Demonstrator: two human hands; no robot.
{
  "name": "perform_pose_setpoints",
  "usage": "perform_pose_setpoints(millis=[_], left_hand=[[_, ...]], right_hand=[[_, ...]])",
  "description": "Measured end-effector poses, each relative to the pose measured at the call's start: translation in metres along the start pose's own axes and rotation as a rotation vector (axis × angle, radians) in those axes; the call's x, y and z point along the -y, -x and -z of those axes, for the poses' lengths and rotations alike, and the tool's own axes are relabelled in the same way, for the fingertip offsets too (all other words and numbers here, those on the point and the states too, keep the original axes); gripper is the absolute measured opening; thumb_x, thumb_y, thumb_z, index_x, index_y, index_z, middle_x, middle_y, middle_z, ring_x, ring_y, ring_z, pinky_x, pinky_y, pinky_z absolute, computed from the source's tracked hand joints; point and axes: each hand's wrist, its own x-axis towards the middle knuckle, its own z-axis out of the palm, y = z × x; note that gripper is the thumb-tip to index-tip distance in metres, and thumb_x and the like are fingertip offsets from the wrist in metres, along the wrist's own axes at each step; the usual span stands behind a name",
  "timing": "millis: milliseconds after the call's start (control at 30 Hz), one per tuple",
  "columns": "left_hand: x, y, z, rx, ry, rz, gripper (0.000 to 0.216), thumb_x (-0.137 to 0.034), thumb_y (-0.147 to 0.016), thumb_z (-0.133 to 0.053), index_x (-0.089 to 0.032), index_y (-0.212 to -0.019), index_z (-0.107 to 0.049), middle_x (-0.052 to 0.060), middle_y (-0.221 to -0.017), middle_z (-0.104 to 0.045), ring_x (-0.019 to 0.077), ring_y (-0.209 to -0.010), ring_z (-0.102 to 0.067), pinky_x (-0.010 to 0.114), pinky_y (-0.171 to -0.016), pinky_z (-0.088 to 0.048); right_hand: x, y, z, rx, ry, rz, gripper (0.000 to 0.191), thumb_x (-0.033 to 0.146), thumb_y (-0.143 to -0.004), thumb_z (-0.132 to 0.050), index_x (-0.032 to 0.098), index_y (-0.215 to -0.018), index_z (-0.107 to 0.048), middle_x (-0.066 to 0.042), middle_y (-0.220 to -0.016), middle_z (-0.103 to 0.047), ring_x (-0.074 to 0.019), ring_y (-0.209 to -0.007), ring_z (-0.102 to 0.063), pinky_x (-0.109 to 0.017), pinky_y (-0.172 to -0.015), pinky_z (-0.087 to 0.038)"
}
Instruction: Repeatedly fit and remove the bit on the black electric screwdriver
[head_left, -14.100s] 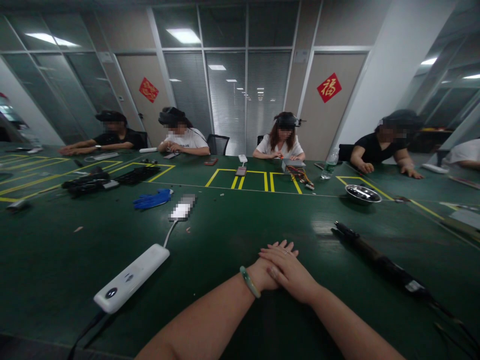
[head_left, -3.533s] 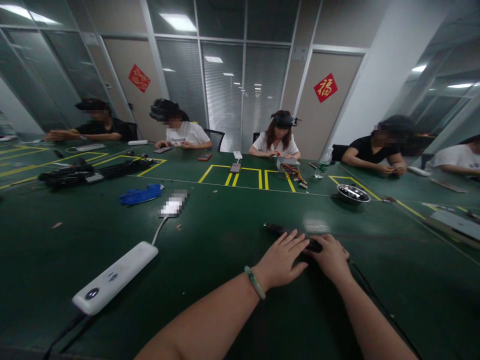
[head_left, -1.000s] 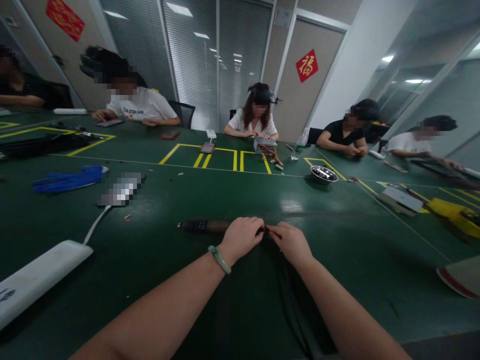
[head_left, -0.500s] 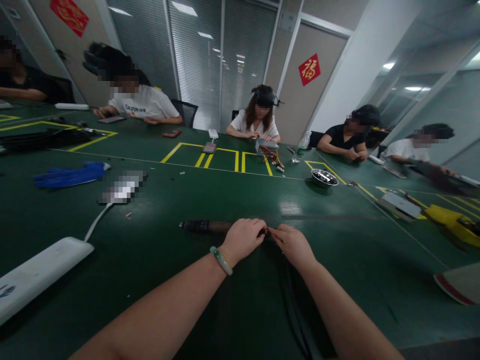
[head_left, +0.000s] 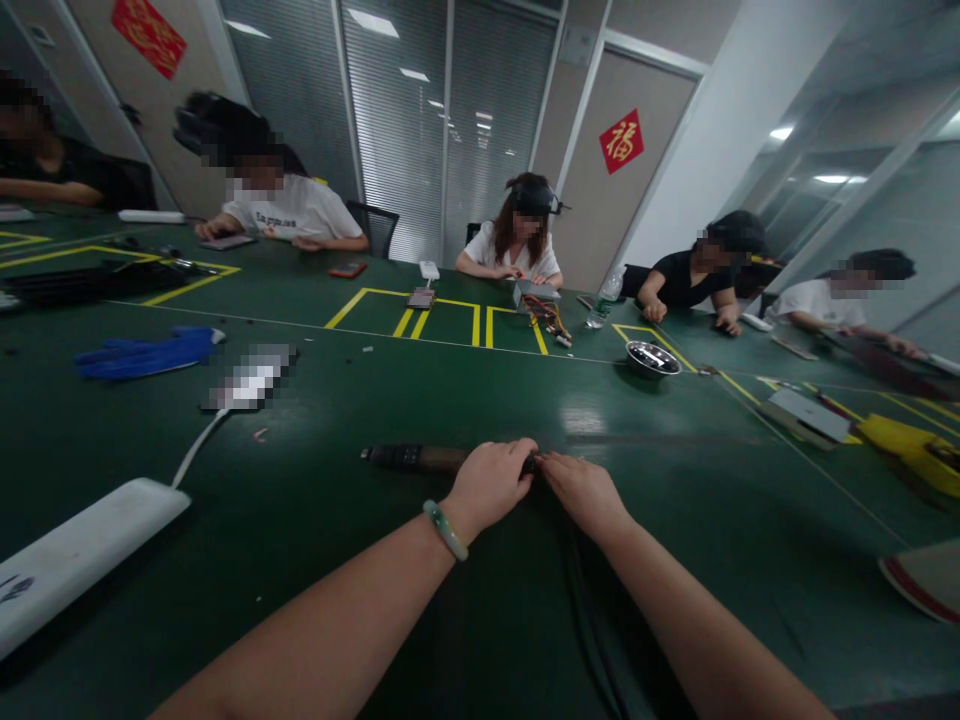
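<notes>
A dark electric screwdriver [head_left: 435, 459] lies crosswise on the green table [head_left: 337, 570], its narrow tip to the left. My left hand [head_left: 491, 482], with a jade-coloured bangle [head_left: 445, 530] at the wrist, is closed around its right part. At the tool's right end, the fingers of my right hand [head_left: 581, 492] are bent and pressed together, close to my left fingertips. What they pinch is hidden beneath them. From below my right hand a black cord [head_left: 589, 610] runs down toward the table's near edge.
A white power bank [head_left: 90, 560] is cabled to a blurred-out phone [head_left: 251, 378] at left, near a blue glove [head_left: 150, 354]. A steel bowl [head_left: 652, 359], water bottle [head_left: 605, 298] and yellow object [head_left: 911, 450] are on the right. Several people sit across the table.
My right fingers have gone from a raised pinch to a flatter position over the tool's end. My left hand keeps its hold. Across the table, a person in black has moved their hands apart.
</notes>
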Motion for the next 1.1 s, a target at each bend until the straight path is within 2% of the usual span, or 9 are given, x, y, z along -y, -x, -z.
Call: perform_pose_setpoints(millis=[100, 300, 400, 500, 600, 767, 900, 1000, 1100], left_hand=[[0.0, 0.001, -0.002, -0.033, 0.031, 0.004, 0.039, -0.025, -0.086, -0.06, -0.022, -0.123, -0.049, 0.005, -0.112, -0.066, 0.0223, -0.101, -0.063, 0.039, -0.09, -0.046], [-0.004, 0.004, 0.003, -0.093, 0.077, -0.099, 0.048, -0.023, -0.089, -0.054, -0.023, -0.136, -0.042, 0.005, -0.132, -0.058, 0.0187, -0.125, -0.05, 0.041, -0.116, -0.025], [-0.007, 0.007, 0.013, -0.086, 0.093, -0.173, 0.048, -0.021, -0.091, -0.051, -0.024, -0.137, -0.042, 0.003, -0.134, -0.056, 0.0162, -0.129, -0.047, 0.04, -0.118, -0.022], [-0.009, 0.011, 0.02, -0.064, 0.096, -0.213, 0.045, -0.021, -0.091, -0.05, -0.026, -0.135, -0.044, 0.003, -0.133, -0.057, 0.016, -0.128, -0.048, 0.041, -0.118, -0.023], [-0.006, 0.013, 0.021, -0.053, 0.095, -0.19, 0.043, -0.022, -0.091, -0.05, -0.026, -0.134, -0.047, 0.002, -0.132, -0.058, 0.0162, -0.128, -0.049, 0.042, -0.118, -0.024], [0.004, 0.015, 0.008, -0.016, 0.128, -0.114, 0.047, -0.029, -0.092, -0.05, -0.026, -0.139, -0.043, 0.003, -0.138, -0.053, 0.018, -0.132, -0.044, 0.041, -0.117, -0.025], [0.013, 0.018, -0.006, 0.07, 0.128, -0.019, 0.057, -0.043, -0.092, -0.049, -0.023, -0.144, -0.037, 0.007, -0.148, -0.041, 0.0245, -0.14, -0.033, 0.046, -0.116, -0.026], [0.018, 0.021, -0.014, 0.144, 0.105, 0.028, 0.062, -0.054, -0.095, -0.038, -0.02, -0.146, -0.036, 0.01, -0.154, -0.03, 0.0282, -0.144, -0.022, 0.048, -0.115, -0.023], [0.023, 0.024, -0.018, 0.185, 0.094, -0.007, 0.069, -0.062, -0.094, -0.03, -0.019, -0.149, -0.03, 0.01, -0.157, -0.022, 0.0289, -0.146, -0.014, 0.048, -0.117, -0.019]], right_hand=[[0.0, -0.004, 0.001, 0.024, 0.03, -0.003, 0.021, 0.018, -0.095, -0.045, 0.019, -0.109, -0.061, -0.007, -0.105, -0.066, -0.0168, -0.089, -0.063, -0.028, -0.08, -0.048], [-0.005, -0.014, 0.001, -0.02, 0.064, 0.092, 0.02, 0.012, -0.089, -0.05, 0.016, -0.106, -0.059, -0.008, -0.104, -0.064, -0.021, -0.096, -0.059, -0.035, -0.085, -0.042], [-0.016, -0.018, 0.002, -0.026, 0.074, 0.043, 0.016, 0.015, -0.09, -0.051, 0.017, -0.103, -0.06, -0.007, -0.099, -0.064, -0.0208, -0.094, -0.06, -0.035, -0.084, -0.041], [-0.042, -0.009, 0.01, -0.013, 0.047, -0.058, 0.014, 0.02, -0.091, -0.051, 0.02, -0.098, -0.063, -0.005, -0.095, -0.064, -0.0197, -0.093, -0.06, -0.032, -0.084, -0.042], [-0.085, 0.031, 0.023, 0.009, 0.024, -0.271, 0.019, 0.026, -0.089, -0.049, 0.022, -0.1, -0.064, -0.006, -0.098, -0.065, -0.0198, -0.091, -0.062, -0.031, -0.08, -0.044], [-0.143, 0.152, 0.036, 0.021, -0.011, -0.75, 0.027, 0.04, -0.086, -0.044, 0.027, -0.097, -0.064, -0.009, -0.105, -0.066, -0.0245, -0.081, -0.066, -0.037, -0.067, -0.048], [-0.134, 0.223, 0.029, -0.026, 0.01, -0.887, 0.032, 0.049, -0.082, -0.042, 0.027, -0.09, -0.063, -0.011, -0.096, -0.067, -0.03, -0.081, -0.067, -0.045, -0.07, -0.051], [-0.117, 0.242, 0.019, -0.099, 0.044, -0.905, 0.032, 0.05, -0.08, -0.042, 0.028, -0.092, -0.063, -0.012, -0.095, -0.067, -0.0319, -0.083, -0.067, -0.048, -0.076, -0.053], [-0.117, 0.244, 0.015, -0.102, 0.025, -0.939, 0.032, 0.049, -0.081, -0.042, 0.03, -0.092, -0.064, -0.013, -0.098, -0.068, -0.0323, -0.084, -0.068, -0.048, -0.076, -0.055]])
